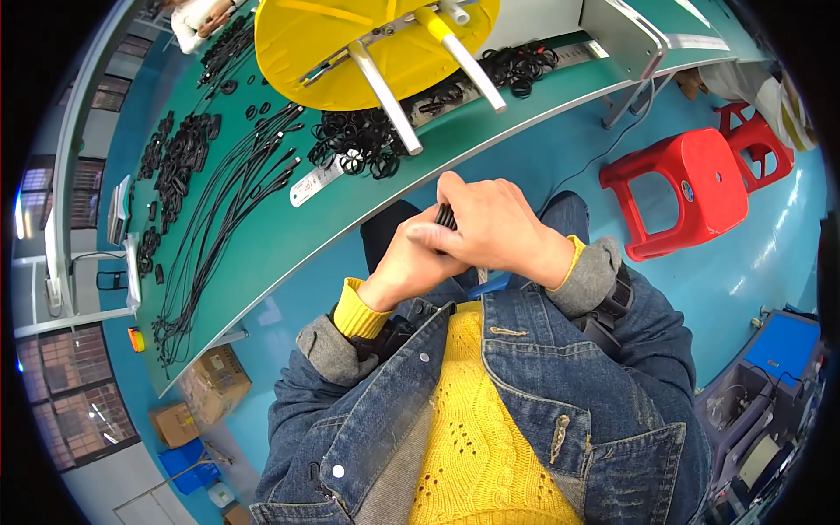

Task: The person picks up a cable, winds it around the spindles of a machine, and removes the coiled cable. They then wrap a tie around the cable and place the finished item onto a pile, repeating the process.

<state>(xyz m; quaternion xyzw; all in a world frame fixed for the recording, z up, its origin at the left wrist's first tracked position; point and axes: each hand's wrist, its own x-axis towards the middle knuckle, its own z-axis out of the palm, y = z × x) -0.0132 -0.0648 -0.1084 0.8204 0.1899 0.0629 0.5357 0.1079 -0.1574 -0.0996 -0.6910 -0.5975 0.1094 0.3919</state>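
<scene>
In front of my chest, off the near edge of the bench, my two hands come together around a small coil of black cable (446, 216). Only a few dark, side-by-side strands of it show between the fingers. My left hand (407, 254) is closed below and to the left of the coil. My right hand (499, 223) is wrapped over it from the right, its thumb lying across my left hand. Most of the coil is hidden by the fingers.
The green bench (236, 280) carries long black cables (219, 219), heaps of small black coils (359, 144), and a white ruler-like strip (317, 181). A yellow round stool (350, 52) lies upside down, legs up. Red stools (691, 188) stand right; a person (197, 22) sits far left.
</scene>
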